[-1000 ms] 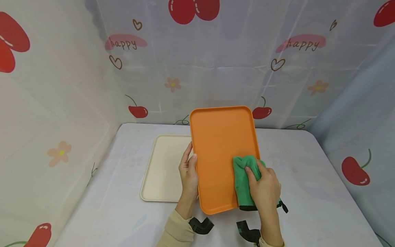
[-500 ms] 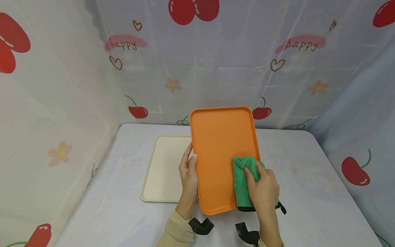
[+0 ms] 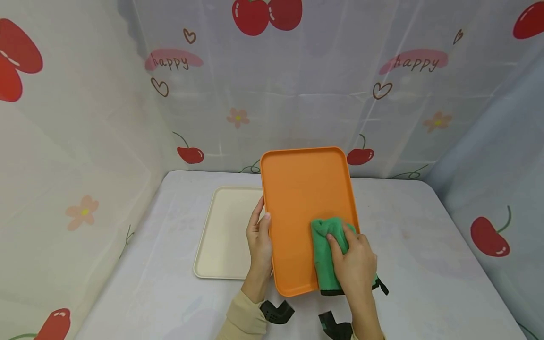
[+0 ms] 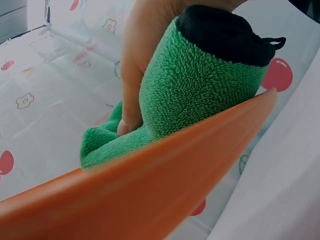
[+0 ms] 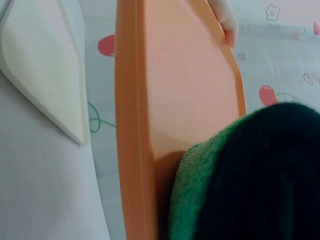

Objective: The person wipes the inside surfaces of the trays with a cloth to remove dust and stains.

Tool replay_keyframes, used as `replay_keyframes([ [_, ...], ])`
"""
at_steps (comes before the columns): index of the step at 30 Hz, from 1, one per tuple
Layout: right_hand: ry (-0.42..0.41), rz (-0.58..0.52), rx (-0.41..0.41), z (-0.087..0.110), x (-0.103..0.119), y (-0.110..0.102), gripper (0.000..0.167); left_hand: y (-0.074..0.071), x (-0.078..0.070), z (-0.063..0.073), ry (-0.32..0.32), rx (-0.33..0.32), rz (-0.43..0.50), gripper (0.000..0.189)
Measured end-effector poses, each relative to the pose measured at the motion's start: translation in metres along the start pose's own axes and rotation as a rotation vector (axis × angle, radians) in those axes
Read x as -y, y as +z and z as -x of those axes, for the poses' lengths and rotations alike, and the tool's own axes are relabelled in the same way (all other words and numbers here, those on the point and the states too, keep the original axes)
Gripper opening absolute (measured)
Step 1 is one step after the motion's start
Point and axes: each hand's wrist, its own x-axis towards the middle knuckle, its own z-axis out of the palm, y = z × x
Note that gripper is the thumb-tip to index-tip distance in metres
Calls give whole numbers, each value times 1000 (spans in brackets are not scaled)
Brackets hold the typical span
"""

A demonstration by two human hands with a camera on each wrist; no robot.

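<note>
An orange rectangular tray point(image 3: 303, 189) is held up at a tilt, its inner face toward the head camera. My left hand point(image 3: 260, 248) grips its left edge, thumb along the rim and the other fingers mostly hidden behind. A green terry cloth point(image 3: 325, 259) with a black border and a small black loop is bunched in my right hand point(image 3: 358, 267), against the lower right part of the tray. In the left wrist view the cloth point(image 4: 200, 85) folds over the tray's edge point(image 4: 125, 195), with a right fingertip pressing into it.
A cream tray point(image 3: 223, 236) lies flat on the white-covered table point(image 3: 425, 245), behind and left of the orange one and partly covered by it. Printed curtains point(image 3: 314, 108) stand at the back and both sides. Black wrist mounts point(image 3: 277, 311) show below the hands.
My right hand has slid the green cloth left and slightly down across the orange tray. My left hand and the tray stay almost still.
</note>
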Motion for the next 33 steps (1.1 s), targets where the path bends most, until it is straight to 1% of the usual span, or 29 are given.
replay_keyframes([
  [8, -97, 17, -4, 12, 19, 6, 45, 0, 2, -1, 10, -4, -7, 44],
  [11, -169, 14, -35, 17, 25, 11, 45, 0, 2, -1, 16, 3, 0, 44],
  [15, -296, 16, -106, 23, 31, 17, 46, 0, 4, -2, 20, 10, 2, 44],
  [17, -341, 19, -119, 26, 33, 20, 47, 0, 4, -2, 18, 16, 8, 45],
  [19, -371, 21, -114, 29, 36, 22, 48, 0, 5, -2, 17, 21, 13, 45],
  [24, -401, 30, -91, 34, 40, 24, 51, 0, 5, -2, 16, 16, 22, 45],
  [28, -398, 31, -94, 35, 41, 25, 53, 0, 5, -2, 15, 8, 16, 45],
  [33, -395, 31, -93, 36, 40, 25, 53, 0, 5, -2, 17, 13, 13, 45],
])
